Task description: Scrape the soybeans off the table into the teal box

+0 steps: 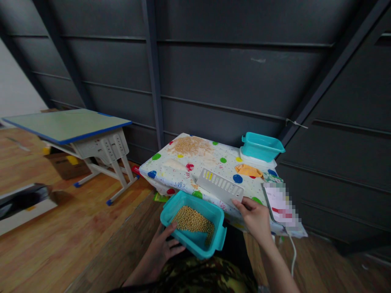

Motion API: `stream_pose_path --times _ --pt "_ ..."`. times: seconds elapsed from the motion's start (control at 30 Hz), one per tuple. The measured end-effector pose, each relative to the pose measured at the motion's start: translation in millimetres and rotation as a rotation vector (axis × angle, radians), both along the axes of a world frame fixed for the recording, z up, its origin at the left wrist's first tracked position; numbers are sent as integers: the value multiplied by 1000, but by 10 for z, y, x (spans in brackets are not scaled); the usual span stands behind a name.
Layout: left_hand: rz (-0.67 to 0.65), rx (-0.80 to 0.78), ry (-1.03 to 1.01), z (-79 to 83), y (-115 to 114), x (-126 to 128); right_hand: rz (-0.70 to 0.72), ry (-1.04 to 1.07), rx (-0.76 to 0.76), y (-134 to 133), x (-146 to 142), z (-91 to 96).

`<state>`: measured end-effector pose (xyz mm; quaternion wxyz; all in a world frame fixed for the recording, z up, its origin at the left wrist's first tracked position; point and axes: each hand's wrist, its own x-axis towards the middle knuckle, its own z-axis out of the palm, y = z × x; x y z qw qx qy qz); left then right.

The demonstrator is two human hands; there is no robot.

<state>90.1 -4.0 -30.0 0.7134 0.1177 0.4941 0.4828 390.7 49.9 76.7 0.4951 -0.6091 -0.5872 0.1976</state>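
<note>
My left hand (pixel 161 248) grips the near left side of a teal plastic box (pixel 216 242) partly filled with soybeans (pixel 192 220), held below the front edge of a small table (pixel 165 171) with a polka-dot cloth. My right hand (pixel 255 215) is closed on one end of a flat grey slotted scraper (pixel 221 185) lying tilted on the cloth, just above the box. A loose heap of soybeans (pixel 191 145) is spread at the table's far side, and a few beans lie by the scraper's left end.
A second teal box (pixel 262 146) on a white lid stands at the table's far right, with an orange cloth (pixel 249 171) before it. A blurred card and white cable (pixel 293 254) lie at the right edge. A blue-edged desk (pixel 67 126) stands left on wooden floor; a dark wall rises behind.
</note>
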Motion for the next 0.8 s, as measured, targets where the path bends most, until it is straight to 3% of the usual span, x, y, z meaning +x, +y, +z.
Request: stream_pose_path --times 0.2,0.8 --pt "-22 -18 0 -67 22 -17 29 -9 13 9 3 -20" --pt "26 -14 35 87 5 26 101 -35 -10 -40 -111 -129"
